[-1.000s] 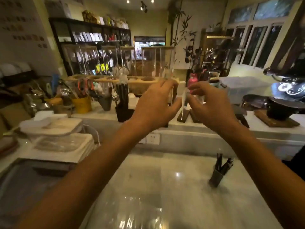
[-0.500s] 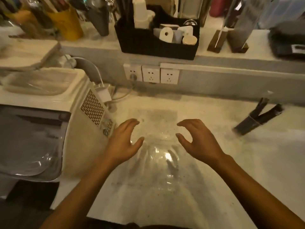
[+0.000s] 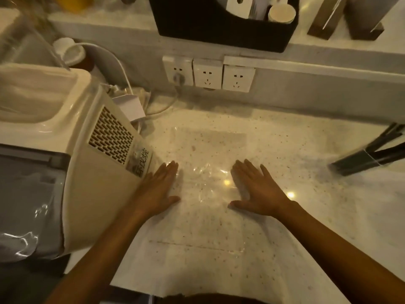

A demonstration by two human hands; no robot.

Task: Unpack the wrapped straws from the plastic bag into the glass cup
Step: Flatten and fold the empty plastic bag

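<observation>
A clear, flat plastic bag (image 3: 206, 150) lies on the speckled white counter (image 3: 295, 227), and it looks empty. My left hand (image 3: 158, 189) rests flat on the bag's left edge, fingers together and pointing away from me. My right hand (image 3: 256, 189) lies flat on the bag's right side, fingers slightly spread. Neither hand holds anything. At the right edge stands a glass cup (image 3: 359, 159) with dark wrapped straws (image 3: 390, 141) sticking out of it, well to the right of my right hand.
A cream-coloured machine (image 3: 87, 172) with a vent grille stands close to my left hand. Three wall sockets (image 3: 208, 73) sit on the low back wall, with cables and an adapter (image 3: 129, 106) below. On the ledge above stands a black organiser box (image 3: 219, 25).
My view dropped from the far shelf to the counter. Both hands came down from the raised ledge, hovered curled over the bag, and now press flat on it.
</observation>
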